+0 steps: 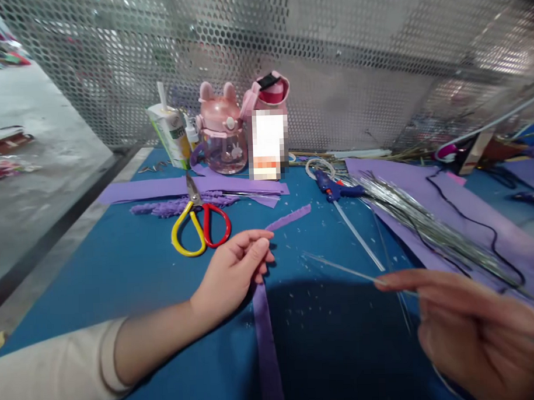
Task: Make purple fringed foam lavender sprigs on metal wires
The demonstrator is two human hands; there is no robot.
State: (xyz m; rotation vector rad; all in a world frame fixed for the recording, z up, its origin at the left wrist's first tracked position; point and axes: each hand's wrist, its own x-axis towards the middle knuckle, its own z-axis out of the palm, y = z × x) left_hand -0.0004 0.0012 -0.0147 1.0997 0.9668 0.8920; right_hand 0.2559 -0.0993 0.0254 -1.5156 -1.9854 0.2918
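Note:
My left hand [238,265] is closed on a long purple strip [269,351], pinched between thumb and fingers. One end of the strip sticks out past the fingertips, and the other hangs down toward the front of the table. At the lower right, my right hand [473,321] is slightly blurred and pinches a thin, pale wire-like strand [335,266] that points left. Scissors [197,217] with one yellow and one red handle lie just beyond my left hand. A blue glue gun [334,187] with a clear glue stick rests farther back.
Silvery wires [429,223] lie in a bundle on purple sheets [504,209] at the right. Purple strips [161,189] and a fuzzy purple piece [162,208] are behind the scissors. A drink carton [170,133] and pink bottles [224,134] stand before the perforated metal panel [332,57].

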